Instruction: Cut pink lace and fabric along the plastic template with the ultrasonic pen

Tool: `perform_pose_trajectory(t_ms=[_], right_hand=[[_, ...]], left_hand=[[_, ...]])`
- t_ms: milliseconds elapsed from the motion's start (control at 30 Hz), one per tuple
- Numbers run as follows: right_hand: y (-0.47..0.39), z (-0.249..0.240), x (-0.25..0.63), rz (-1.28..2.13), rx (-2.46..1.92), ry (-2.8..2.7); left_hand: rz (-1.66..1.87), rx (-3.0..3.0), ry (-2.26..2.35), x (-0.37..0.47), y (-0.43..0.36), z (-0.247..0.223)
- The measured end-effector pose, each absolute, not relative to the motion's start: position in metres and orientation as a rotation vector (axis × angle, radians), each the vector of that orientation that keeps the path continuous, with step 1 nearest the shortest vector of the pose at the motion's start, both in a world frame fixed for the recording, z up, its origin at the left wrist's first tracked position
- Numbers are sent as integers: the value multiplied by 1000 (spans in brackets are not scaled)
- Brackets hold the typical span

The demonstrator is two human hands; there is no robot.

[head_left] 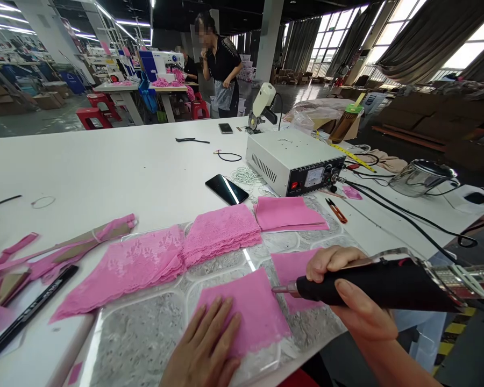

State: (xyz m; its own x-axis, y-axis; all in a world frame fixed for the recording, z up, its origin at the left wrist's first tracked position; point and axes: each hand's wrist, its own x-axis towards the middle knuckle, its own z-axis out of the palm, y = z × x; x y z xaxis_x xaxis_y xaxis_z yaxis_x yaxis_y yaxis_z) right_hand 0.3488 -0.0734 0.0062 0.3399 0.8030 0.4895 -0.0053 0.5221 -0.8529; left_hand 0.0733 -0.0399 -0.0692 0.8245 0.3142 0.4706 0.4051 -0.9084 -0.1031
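Note:
My left hand (207, 344) lies flat, fingers spread, on a pink fabric piece (252, 301) over the grey stone-patterned mat (141, 333). In my right hand (363, 306) is a black handheld ultrasonic welder (371, 285), held level. Its narrow metal tip points left, at the right edge of that fabric piece; whether it touches cannot be told. Beneath the tool lies another pink piece (292, 266), partly hidden by it. Behind are a stack of pink lace pieces (221, 231), a wider lace stack (141, 269) and a plain pink stack (290, 214).
A grey power box (294, 156) with a dial stands behind, cables running right. Around it are a phone (226, 189), orange thread snips (336, 210) and a glass jar (421, 177). A black marker (30, 312) and pink straps (64, 250) lie left. A person (223, 64) stands beyond the table.

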Motion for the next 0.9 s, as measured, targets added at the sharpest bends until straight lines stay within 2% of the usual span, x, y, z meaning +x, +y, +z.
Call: perform_pose_trajectory(t_ms=[400, 900], right_hand=[[-49, 6, 333, 594, -790, -1013], [-34, 0, 317, 615, -831, -1086]], left_hand=[[-705, -2772, -628, 61, -49, -53], [-667, -2713, -726, 38, -62, -67]])
